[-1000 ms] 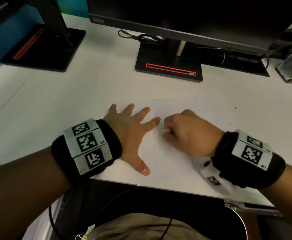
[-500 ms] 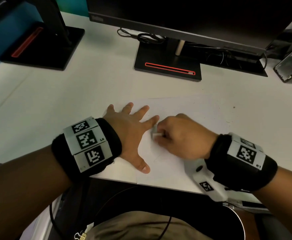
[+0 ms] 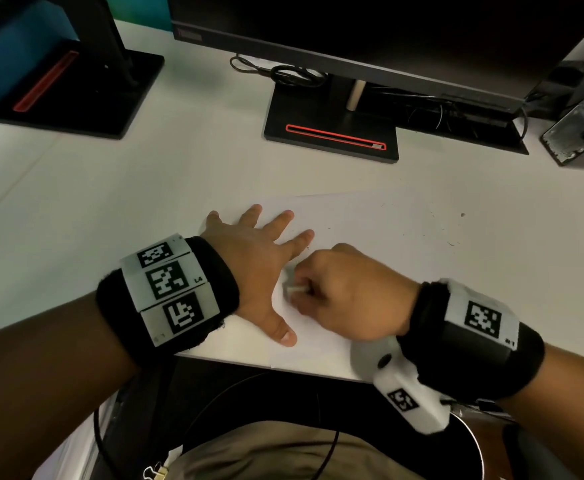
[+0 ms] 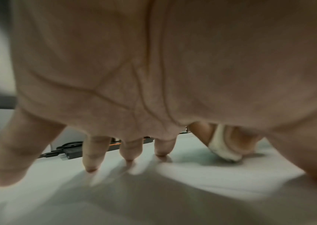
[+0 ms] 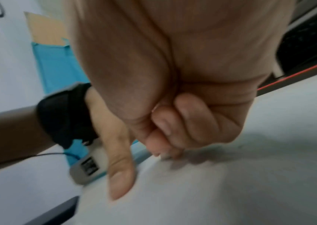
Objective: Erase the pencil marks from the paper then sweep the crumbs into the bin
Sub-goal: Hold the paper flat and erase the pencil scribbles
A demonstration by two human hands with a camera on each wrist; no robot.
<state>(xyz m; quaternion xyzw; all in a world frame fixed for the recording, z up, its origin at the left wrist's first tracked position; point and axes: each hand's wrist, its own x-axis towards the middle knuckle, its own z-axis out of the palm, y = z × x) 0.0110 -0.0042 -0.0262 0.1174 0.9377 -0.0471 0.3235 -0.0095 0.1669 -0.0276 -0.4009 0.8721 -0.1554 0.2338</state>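
Note:
A white sheet of paper (image 3: 370, 230) lies on the white desk near its front edge. My left hand (image 3: 259, 251) lies flat on the sheet's left part, fingers spread and straight, holding it down. My right hand (image 3: 339, 292) is curled and pinches a small white eraser (image 3: 295, 289) against the paper, just right of the left palm. The left wrist view shows the eraser (image 4: 223, 149) tip touching the sheet between the right fingers. Small dark crumbs (image 3: 450, 242) speckle the paper's right part. No bin shows in any view.
A monitor base with a red strip (image 3: 332, 136) stands behind the paper, with coiled cables (image 3: 283, 72) beside it. A second black base (image 3: 75, 88) is at the back left. A grey box (image 3: 581, 129) sits at the far right. The desk's front edge (image 3: 231, 362) runs below my hands.
My right hand with the eraser has slid left and toward me across the paper, closer to the left palm. The left hand has stayed flat in place.

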